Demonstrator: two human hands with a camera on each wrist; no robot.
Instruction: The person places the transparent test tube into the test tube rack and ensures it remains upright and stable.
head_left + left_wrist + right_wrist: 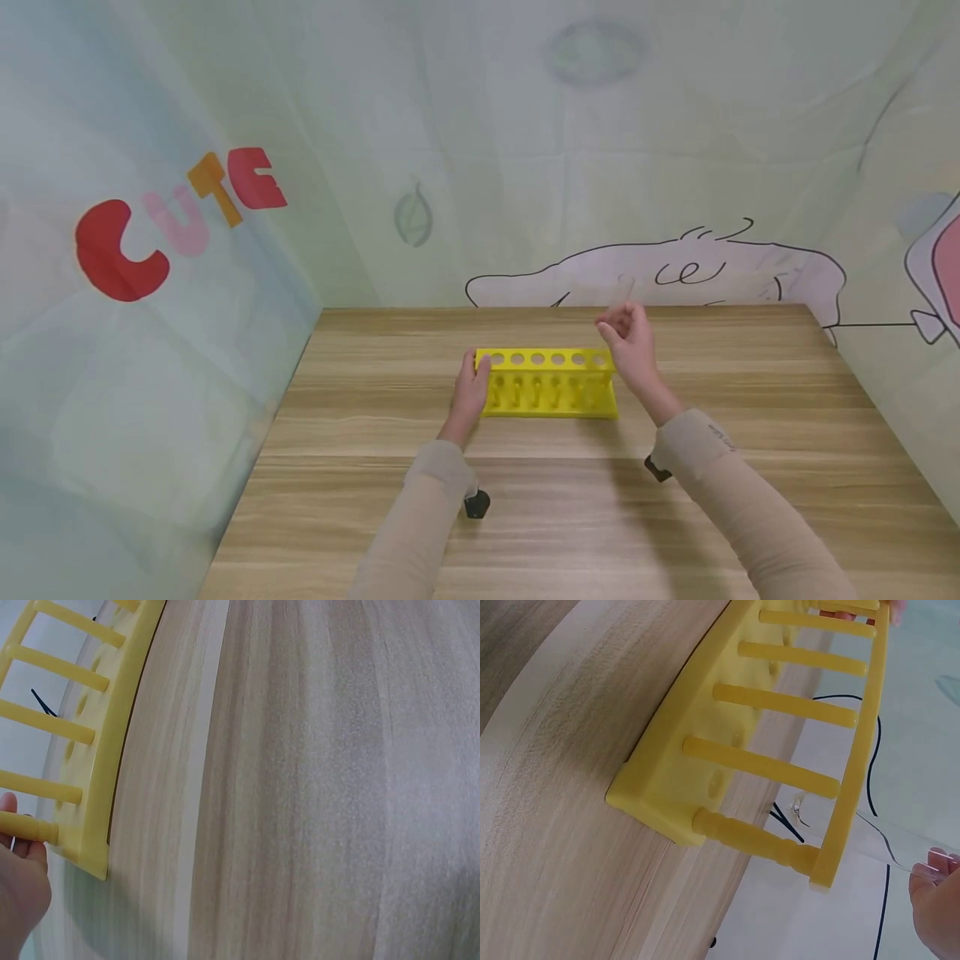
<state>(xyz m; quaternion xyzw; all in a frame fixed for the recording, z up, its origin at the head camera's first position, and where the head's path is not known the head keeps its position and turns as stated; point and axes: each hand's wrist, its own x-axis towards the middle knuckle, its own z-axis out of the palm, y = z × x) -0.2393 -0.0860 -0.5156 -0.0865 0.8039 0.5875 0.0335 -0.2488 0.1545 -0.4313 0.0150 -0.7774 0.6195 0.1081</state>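
A yellow test tube rack (551, 405), with a row of round holes in its top plate, stands upright on the table. My left hand (471, 388) grips its left end, fingers about the end post (26, 826) in the left wrist view. Above the rack's right end, my right hand (633, 346) pinches a clear glass test tube (889, 838). One end of the tube sticks up past the fingers in the head view. Its lower end shows below the top plate in the right wrist view; whether it passes through a hole, I cannot tell.
The wood-grain table (360, 417) reaches back to a pale printed cloth (450, 125). More cloth, with the letters CUTE (123, 250), hangs at the left. Each wrist carries a small black device (477, 503).
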